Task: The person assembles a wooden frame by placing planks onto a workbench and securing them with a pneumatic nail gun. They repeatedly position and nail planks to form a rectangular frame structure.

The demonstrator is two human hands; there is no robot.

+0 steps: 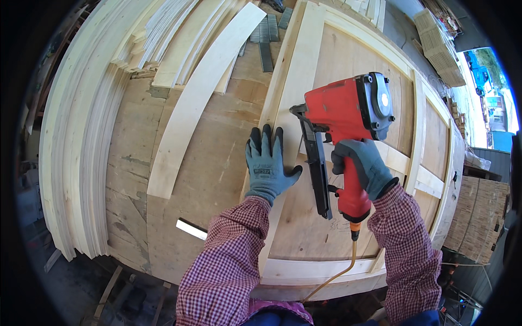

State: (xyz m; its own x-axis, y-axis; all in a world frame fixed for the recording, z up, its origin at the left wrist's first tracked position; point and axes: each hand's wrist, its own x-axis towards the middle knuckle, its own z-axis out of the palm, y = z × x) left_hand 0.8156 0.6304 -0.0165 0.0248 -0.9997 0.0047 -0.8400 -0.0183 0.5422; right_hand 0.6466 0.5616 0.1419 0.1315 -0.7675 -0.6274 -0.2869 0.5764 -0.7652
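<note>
My right hand [363, 165], in a blue-grey work glove, grips the handle of a red pneumatic stapler [338, 108]. The tool's nose is over a pale wooden board [299, 65] along the near-left side of a framed plywood panel [301, 228]. A yellow air hose [346, 267] runs from the base of its handle. My left hand [267, 165], gloved alike, lies flat with fingers spread on the left edge of that board. Whether the nose touches the wood, I cannot tell.
Left of the panel, a loose thin wooden strip [200, 110] lies on the plywood worktop [212, 163]. Long strips are stacked [77, 142] at the far left. Staple sticks [266, 53] lie at the back. A shiny metal strip [191, 229] sits near my left sleeve. Bundled wood [475, 216] stands right.
</note>
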